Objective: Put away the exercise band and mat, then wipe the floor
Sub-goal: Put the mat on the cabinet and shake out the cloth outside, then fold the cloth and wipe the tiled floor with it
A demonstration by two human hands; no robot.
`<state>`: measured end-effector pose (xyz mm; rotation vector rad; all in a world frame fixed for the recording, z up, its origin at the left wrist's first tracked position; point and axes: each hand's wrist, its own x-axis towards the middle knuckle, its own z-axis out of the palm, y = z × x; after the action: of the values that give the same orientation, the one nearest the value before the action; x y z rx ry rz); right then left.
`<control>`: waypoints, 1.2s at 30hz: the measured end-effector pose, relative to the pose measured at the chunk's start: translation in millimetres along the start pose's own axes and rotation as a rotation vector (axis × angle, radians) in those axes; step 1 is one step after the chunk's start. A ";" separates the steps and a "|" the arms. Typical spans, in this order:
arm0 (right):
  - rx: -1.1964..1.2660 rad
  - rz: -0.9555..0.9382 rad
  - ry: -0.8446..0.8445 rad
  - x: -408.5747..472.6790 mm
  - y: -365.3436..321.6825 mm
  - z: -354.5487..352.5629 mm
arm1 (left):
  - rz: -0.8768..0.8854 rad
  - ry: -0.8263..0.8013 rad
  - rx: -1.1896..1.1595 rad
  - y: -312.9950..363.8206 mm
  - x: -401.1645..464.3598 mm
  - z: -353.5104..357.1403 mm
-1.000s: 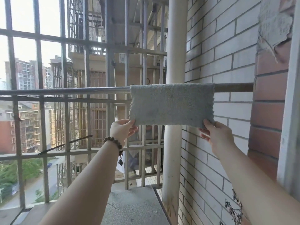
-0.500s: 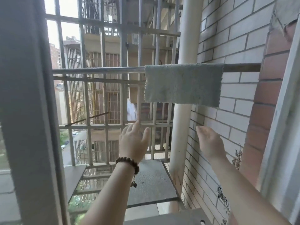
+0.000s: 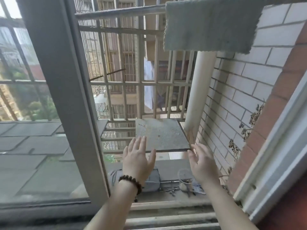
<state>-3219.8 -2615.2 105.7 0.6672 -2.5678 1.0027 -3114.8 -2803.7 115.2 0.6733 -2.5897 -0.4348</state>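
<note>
A grey cleaning cloth (image 3: 211, 25) hangs folded over a horizontal metal rail (image 3: 119, 11) at the top of the view, outside the open window. Far below it, my left hand (image 3: 138, 161) with a dark bead bracelet is spread flat, fingers straight, holding nothing. My right hand (image 3: 200, 164) is beside it, palm turned inward, fingers relaxed and empty. Both hands hover over the window sill. The exercise band and mat are not in view.
A grey window frame post (image 3: 66, 97) stands just left of my left hand. Metal security bars (image 3: 132, 83), a white drain pipe (image 3: 199, 90) and a brick wall (image 3: 240, 83) enclose the outside ledge. A stone slab (image 3: 161, 135) and small clutter (image 3: 187, 186) lie on the ledge.
Both hands let go of the cloth's lower corners and dropped back toward the sill. The cloth stays hanging on the rail. My view tilted down and pulled back inside the window.
</note>
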 end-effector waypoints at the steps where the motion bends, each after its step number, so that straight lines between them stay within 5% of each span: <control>1: -0.009 0.003 -0.023 -9.7 3.8 2.9 | -0.006 -0.010 0.014 -1.7 -11.7 2.0; 18: 0.050 -0.345 -0.404 -176.2 48.1 -13.9 | -0.413 0.080 0.087 47.2 -262.8 26.9; 36: 0.312 -1.050 -0.924 -494.3 -130.5 -20.9 | -1.457 0.400 0.312 22.9 -674.3 -88.3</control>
<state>-2731.3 -2532.1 -22.0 2.6599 -1.9805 0.7544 -2548.4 -2450.8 -17.4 2.3869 -1.3893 -0.2181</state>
